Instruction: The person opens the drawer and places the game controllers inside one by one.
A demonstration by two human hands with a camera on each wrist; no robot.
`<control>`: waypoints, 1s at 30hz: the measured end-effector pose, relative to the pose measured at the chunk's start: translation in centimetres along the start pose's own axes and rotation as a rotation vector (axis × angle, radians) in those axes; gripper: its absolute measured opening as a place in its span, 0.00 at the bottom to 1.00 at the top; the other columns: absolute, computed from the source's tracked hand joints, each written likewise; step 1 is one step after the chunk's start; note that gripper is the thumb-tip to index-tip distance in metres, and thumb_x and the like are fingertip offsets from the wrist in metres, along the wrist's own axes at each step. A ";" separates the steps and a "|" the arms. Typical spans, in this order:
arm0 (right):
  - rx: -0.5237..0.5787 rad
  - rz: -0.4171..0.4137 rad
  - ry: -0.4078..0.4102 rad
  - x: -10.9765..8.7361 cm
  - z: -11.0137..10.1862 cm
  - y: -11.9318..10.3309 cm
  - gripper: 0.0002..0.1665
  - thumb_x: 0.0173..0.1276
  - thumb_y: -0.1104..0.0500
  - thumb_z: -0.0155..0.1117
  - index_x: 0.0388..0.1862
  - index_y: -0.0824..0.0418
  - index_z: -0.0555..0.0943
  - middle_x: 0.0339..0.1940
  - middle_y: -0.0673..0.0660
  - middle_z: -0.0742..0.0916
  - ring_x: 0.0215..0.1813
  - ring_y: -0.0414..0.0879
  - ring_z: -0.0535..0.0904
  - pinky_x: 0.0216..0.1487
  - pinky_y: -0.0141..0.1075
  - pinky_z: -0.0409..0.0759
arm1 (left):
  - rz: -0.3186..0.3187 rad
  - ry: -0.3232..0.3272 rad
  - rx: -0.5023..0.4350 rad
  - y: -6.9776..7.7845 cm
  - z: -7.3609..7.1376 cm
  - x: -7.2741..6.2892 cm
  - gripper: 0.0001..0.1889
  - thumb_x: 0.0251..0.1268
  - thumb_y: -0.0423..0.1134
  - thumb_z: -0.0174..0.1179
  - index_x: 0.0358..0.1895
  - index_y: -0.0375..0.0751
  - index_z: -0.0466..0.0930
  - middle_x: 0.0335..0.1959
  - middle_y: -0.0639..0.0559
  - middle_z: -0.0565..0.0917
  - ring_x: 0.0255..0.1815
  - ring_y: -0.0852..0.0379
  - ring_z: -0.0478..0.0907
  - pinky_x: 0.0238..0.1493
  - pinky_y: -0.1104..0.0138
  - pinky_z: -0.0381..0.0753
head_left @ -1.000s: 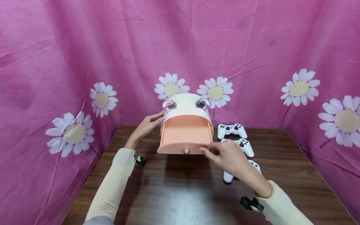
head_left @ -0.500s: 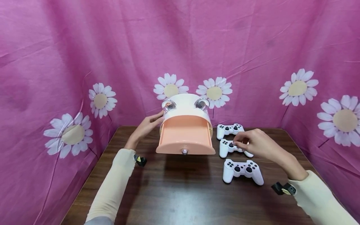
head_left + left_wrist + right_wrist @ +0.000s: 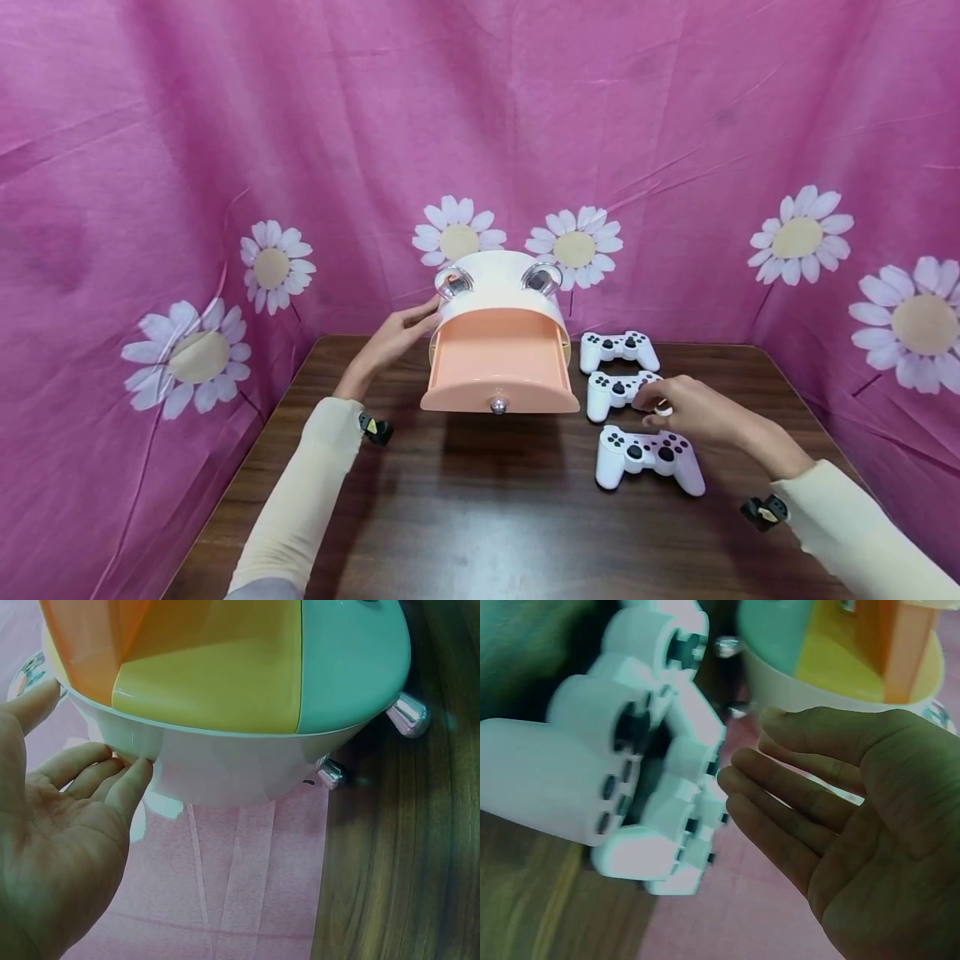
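A small white drawer cabinet (image 3: pixel 498 287) with two chrome-ringed eyes on top stands at the back of the table. Its peach drawer (image 3: pixel 501 392) is pulled out, a round silver knob (image 3: pixel 498 406) on the front. My left hand (image 3: pixel 393 340) lies against the cabinet's left side, fingertips on the white wall (image 3: pixel 225 769) in the left wrist view. To the right, my right hand (image 3: pixel 697 410) hovers with loosely bent fingers by the middle white game controller (image 3: pixel 615 393), overlapping its right grip. In the right wrist view that hand's fingers (image 3: pixel 780 799) point toward the controllers and hold nothing.
Another white controller (image 3: pixel 618 346) lies behind, near the pink flowered curtain (image 3: pixel 660 167), and a third controller (image 3: pixel 648 457) lies in front. Below the peach drawer are a yellow drawer (image 3: pixel 217 675) and a green drawer (image 3: pixel 352 667). Silver feet (image 3: pixel 409 715) hold the cabinet on the dark wooden table (image 3: pixel 480 517).
My right hand has left the peach drawer's right front corner and moved right to the middle controller, then dropped slightly lower. The left hand and the pulled-out drawer stay in place.
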State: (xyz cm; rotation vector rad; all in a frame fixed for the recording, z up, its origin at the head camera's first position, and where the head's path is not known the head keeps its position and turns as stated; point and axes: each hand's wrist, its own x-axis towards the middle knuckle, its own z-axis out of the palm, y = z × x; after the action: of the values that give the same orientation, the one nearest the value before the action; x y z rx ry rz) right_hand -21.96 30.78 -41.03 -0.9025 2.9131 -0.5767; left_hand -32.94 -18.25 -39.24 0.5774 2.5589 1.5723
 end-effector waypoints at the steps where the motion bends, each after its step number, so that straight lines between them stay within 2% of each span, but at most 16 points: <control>1: -0.003 -0.001 -0.014 0.0 0.3 0.1 0.11 0.65 0.61 0.77 0.47 0.55 0.90 0.43 0.46 0.92 0.46 0.43 0.89 0.48 0.43 0.88 | -0.001 -0.003 -0.004 0.0 0.0 0.0 0.35 0.79 0.62 0.59 0.82 0.57 0.67 0.84 0.60 0.67 0.86 0.51 0.60 0.85 0.48 0.62; 7: 0.025 0.012 -0.134 -0.2 1.9 0.4 0.23 0.60 0.58 0.82 0.54 0.61 0.88 0.49 0.54 0.91 0.46 0.44 0.86 0.43 0.36 0.84 | -0.006 0.004 -0.008 -0.1 0.1 0.2 0.35 0.77 0.65 0.60 0.81 0.60 0.68 0.83 0.62 0.68 0.86 0.52 0.60 0.86 0.49 0.61; 9: 0.043 0.001 -0.175 -0.4 2.4 0.5 0.27 0.57 0.58 0.84 0.55 0.62 0.86 0.50 0.54 0.90 0.46 0.43 0.84 0.43 0.35 0.83 | -0.006 0.008 -0.009 -0.2 0.1 0.3 0.35 0.77 0.65 0.60 0.81 0.61 0.68 0.83 0.63 0.68 0.86 0.52 0.60 0.86 0.49 0.61; 12: 0.072 -0.004 -0.223 -0.5 3.1 0.6 0.31 0.51 0.61 0.84 0.56 0.63 0.86 0.45 0.50 0.89 0.44 0.41 0.82 0.42 0.34 0.80 | -0.008 0.007 -0.010 -0.2 0.1 0.4 0.34 0.77 0.65 0.59 0.81 0.61 0.68 0.83 0.62 0.68 0.86 0.52 0.60 0.86 0.48 0.61; 16: 0.068 0.034 -0.259 -0.5 3.8 0.5 0.34 0.49 0.64 0.82 0.58 0.61 0.85 0.42 0.46 0.86 0.40 0.39 0.77 0.40 0.33 0.76 | -0.019 0.008 -0.013 -0.1 0.2 0.3 0.34 0.78 0.64 0.59 0.81 0.62 0.68 0.83 0.61 0.67 0.86 0.50 0.60 0.85 0.47 0.62; 19: 0.043 0.074 -0.258 -0.5 4.0 0.4 0.34 0.49 0.64 0.83 0.58 0.58 0.86 0.42 0.46 0.86 0.42 0.39 0.77 0.41 0.35 0.77 | -0.020 0.008 -0.021 0.0 0.3 0.3 0.34 0.78 0.64 0.59 0.81 0.61 0.68 0.83 0.60 0.67 0.86 0.50 0.60 0.85 0.46 0.62; 23: 0.017 0.079 -0.238 -0.5 4.1 0.4 0.33 0.47 0.63 0.86 0.55 0.57 0.86 0.39 0.46 0.85 0.40 0.38 0.77 0.39 0.35 0.78 | -0.017 0.010 -0.024 0.0 0.3 0.3 0.34 0.78 0.63 0.59 0.81 0.60 0.68 0.83 0.60 0.68 0.86 0.50 0.61 0.85 0.48 0.62; 30: -0.008 -0.011 -0.155 -0.6 4.4 0.5 0.28 0.43 0.62 0.87 0.46 0.55 0.87 0.32 0.42 0.83 0.34 0.34 0.74 0.33 0.32 0.74 | -0.014 0.019 -0.018 -0.1 0.2 0.1 0.34 0.78 0.63 0.59 0.81 0.58 0.68 0.83 0.59 0.68 0.86 0.50 0.61 0.85 0.48 0.63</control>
State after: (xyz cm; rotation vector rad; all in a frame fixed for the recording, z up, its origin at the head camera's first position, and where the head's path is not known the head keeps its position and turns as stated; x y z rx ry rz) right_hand -21.13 29.97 -45.33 -0.9199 2.7757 -0.4730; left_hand -33.01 -18.04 -39.42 0.5443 2.5542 1.6027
